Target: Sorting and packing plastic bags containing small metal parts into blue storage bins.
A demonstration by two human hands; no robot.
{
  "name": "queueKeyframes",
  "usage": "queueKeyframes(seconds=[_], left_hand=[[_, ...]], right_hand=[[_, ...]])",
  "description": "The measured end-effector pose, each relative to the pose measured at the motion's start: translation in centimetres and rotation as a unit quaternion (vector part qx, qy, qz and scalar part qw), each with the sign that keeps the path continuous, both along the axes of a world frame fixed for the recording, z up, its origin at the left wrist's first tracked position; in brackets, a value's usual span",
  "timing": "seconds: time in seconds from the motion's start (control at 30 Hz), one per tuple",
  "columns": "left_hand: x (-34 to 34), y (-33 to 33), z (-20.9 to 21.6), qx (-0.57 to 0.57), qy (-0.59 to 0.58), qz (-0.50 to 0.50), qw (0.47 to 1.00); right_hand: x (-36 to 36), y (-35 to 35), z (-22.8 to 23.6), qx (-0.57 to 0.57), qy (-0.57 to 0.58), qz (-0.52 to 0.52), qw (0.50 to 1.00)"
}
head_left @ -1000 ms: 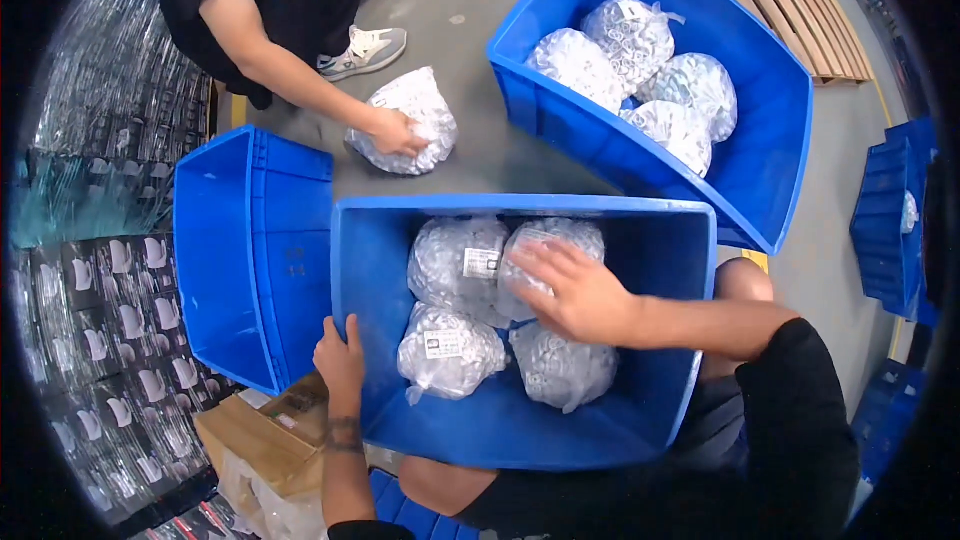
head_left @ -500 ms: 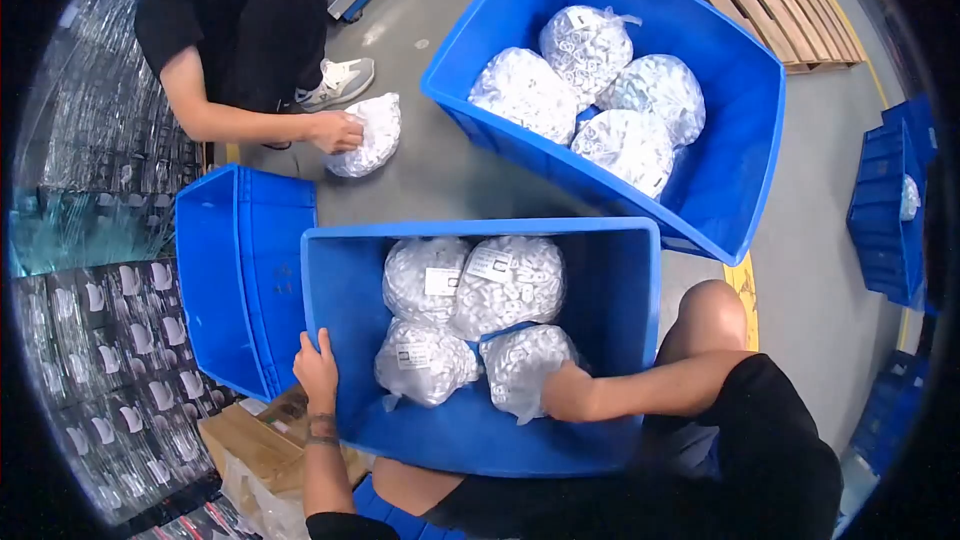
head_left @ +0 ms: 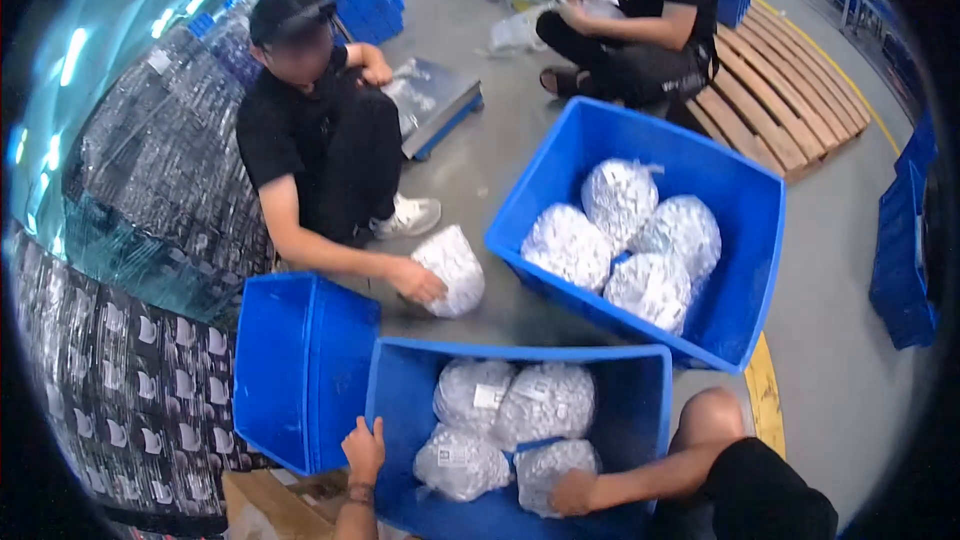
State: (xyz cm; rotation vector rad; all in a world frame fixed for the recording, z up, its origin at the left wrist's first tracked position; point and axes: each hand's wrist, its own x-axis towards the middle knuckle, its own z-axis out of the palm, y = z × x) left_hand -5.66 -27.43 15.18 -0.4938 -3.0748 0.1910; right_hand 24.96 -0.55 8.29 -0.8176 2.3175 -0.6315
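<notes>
A blue bin (head_left: 635, 440) stands close in front of me with several clear plastic bags of small white parts inside. My left hand (head_left: 363, 455) grips its left rim, with a finger and the thumb raised on either side of the edge. Down in the near right of the bin, my right hand (head_left: 573, 493) is closed on a bag of white parts (head_left: 545, 470); its fingertips are partly hidden. Beside that bag lies another with a white label (head_left: 462, 462). Two more, a labelled bag (head_left: 475, 395) and a larger bag (head_left: 548, 405), sit behind them.
A second blue bin (head_left: 745, 270) holding similar bags stands beyond mine. At the left, a co-worker's hand (head_left: 420, 282) rests on a bag (head_left: 455, 270) on the floor, near an upended blue bin (head_left: 275, 370). Another person crouches by a wooden pallet (head_left: 765, 90). Wrapped stacks (head_left: 130, 390) line the left.
The view has tilted upward, so the bins appear lower and both co-workers show more. My left hand stays at the rim and my right hand on the same bag.
</notes>
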Motion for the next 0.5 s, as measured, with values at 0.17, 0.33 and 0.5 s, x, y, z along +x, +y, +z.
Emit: queueKeyframes(seconds=[0.17, 0.33, 0.5], left_hand=[[-2.8, 2.8, 0.5, -0.006, 0.033, -0.05, 0.998], [-4.3, 3.3, 0.5, -0.003, 0.034, -0.06, 0.998], [-4.4, 4.0, -1.1, -0.009, 0.06, -0.076, 0.995]], right_hand=[[-1.1, 0.8, -0.7, -0.036, 0.0, -0.004, 0.999], [-1.9, 2.0, 1.6, -0.037, -0.018, -0.048, 0.998], [-2.3, 2.6, 2.3, -0.01, -0.04, -0.053, 0.998]])
